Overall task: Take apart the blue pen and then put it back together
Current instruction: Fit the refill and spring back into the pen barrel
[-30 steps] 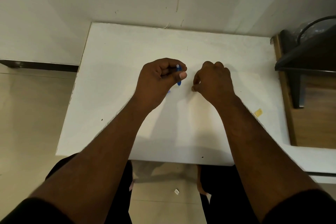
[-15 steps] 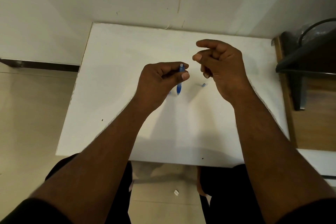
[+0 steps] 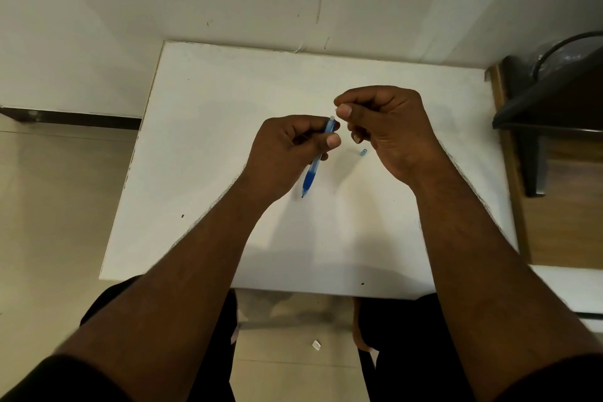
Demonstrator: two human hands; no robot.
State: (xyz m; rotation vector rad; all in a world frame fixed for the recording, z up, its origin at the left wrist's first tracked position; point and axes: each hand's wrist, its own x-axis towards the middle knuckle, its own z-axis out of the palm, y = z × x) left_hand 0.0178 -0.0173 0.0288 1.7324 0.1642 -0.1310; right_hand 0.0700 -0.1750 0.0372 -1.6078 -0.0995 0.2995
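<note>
Two bare hands work above the white table (image 3: 208, 147), which fills the middle of the view with a pale wall behind it. The left hand (image 3: 287, 153) is clenched around the blue pen (image 3: 314, 170), thumb pressed to the barrel, the pen held over the table's middle with its tip pointing down toward the person. The right hand (image 3: 388, 127) sits just beside the pen's upper end, thumb and forefinger pinched together; whether anything lies between them I cannot tell. A small blue piece (image 3: 363, 152) rests on the table under the right hand.
</note>
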